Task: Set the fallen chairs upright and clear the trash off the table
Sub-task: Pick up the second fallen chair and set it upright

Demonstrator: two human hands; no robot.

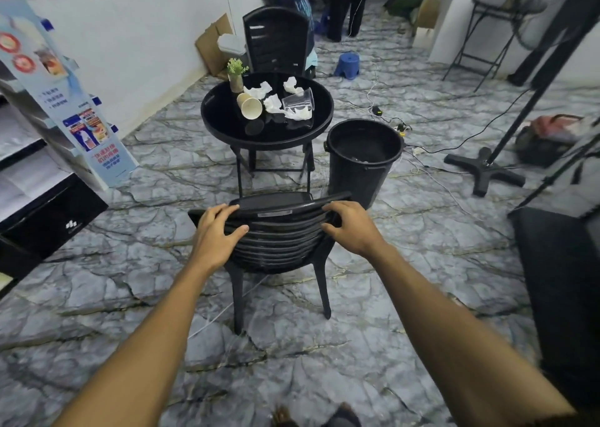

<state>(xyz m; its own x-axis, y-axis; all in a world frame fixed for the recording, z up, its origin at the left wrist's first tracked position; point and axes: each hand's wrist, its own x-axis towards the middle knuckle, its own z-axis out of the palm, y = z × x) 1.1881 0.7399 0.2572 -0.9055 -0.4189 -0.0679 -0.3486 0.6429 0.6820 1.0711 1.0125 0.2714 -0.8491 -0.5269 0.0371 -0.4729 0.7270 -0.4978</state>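
Observation:
A black plastic chair (279,241) stands on its legs right in front of me, its back towards me. My left hand (216,232) grips the top left of the backrest and my right hand (349,227) grips the top right. Beyond it is a round black table (224,121) holding two paper cups (249,104) lying on their sides, a clear plastic cup (298,102) tipped over, and several crumpled white tissues (276,103). A second black chair (276,42) stands upright behind the table.
A black bin (363,160) stands right of the table. A small potted plant (236,74) sits on the table's far left. Cables, a stand base (485,170) and a blue stool (348,64) lie to the right; shelving and a poster stand (87,124) on the left.

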